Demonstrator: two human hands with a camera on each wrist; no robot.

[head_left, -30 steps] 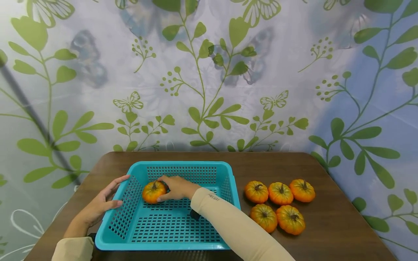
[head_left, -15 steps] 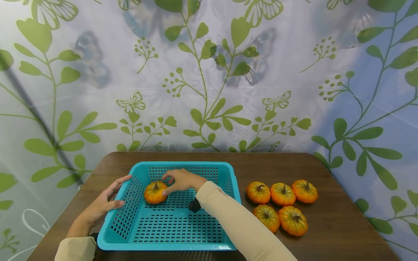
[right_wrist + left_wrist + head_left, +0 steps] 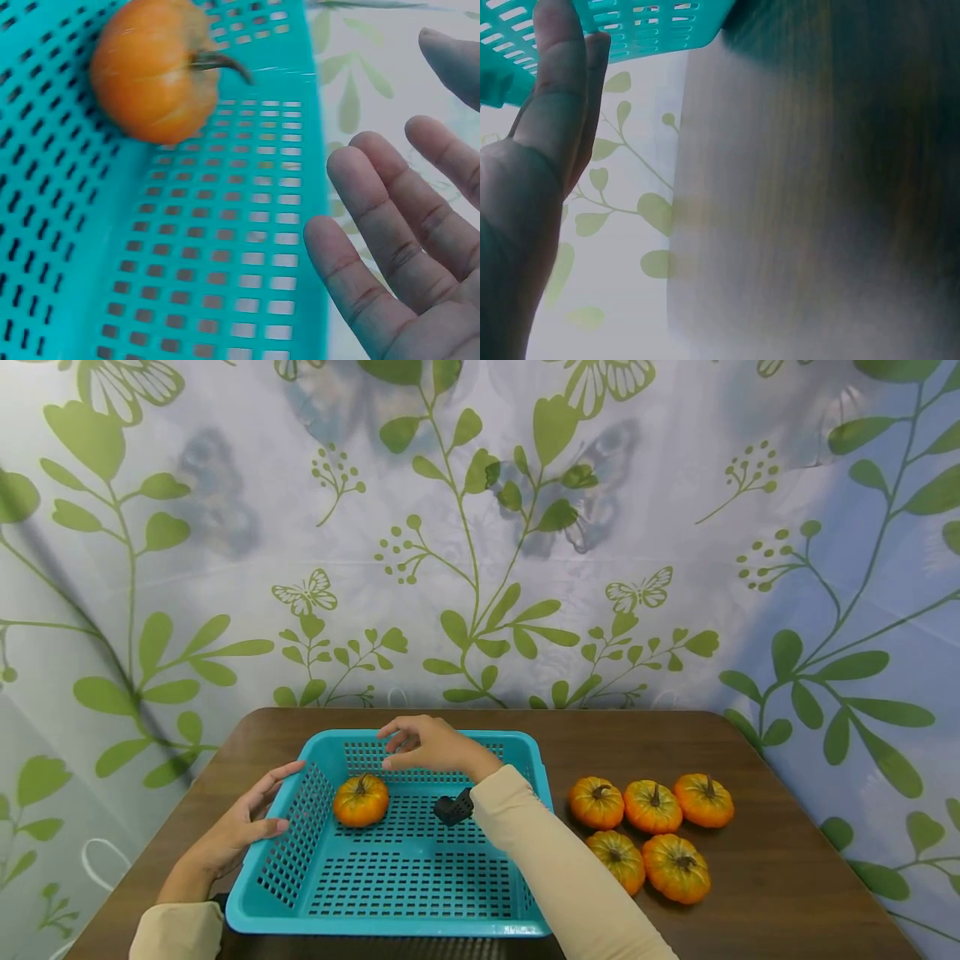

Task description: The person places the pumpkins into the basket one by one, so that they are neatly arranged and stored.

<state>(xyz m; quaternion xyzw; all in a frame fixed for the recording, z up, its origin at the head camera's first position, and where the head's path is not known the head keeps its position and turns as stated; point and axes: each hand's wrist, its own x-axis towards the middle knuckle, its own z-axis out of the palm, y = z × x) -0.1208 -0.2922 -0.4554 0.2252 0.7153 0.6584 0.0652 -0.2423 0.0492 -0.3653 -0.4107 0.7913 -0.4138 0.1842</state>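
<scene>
Mini pumpkin [image 3: 361,802] sits alone, afaict, in the teal plastic basket [image 3: 390,926], nr its left wall, toward the desk's [image 3: 780,893] left edge. R grip [image 3: 431,745]: loosely spread, nothing held, above basket's far side. L grip [image 3: 232,831]: spread, touching left rim. Looks like release step; next prob. calls for R grip clearing rim, then reaching 5 other pumpkins [image 3: 652,807] toward desk's right edge.

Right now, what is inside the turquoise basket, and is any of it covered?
One pumpkin sits inside the basket, toward its left. From the head view, the right hand and sleeve cover parts of its far and right sides; anything behind them cannot be seen.
</scene>
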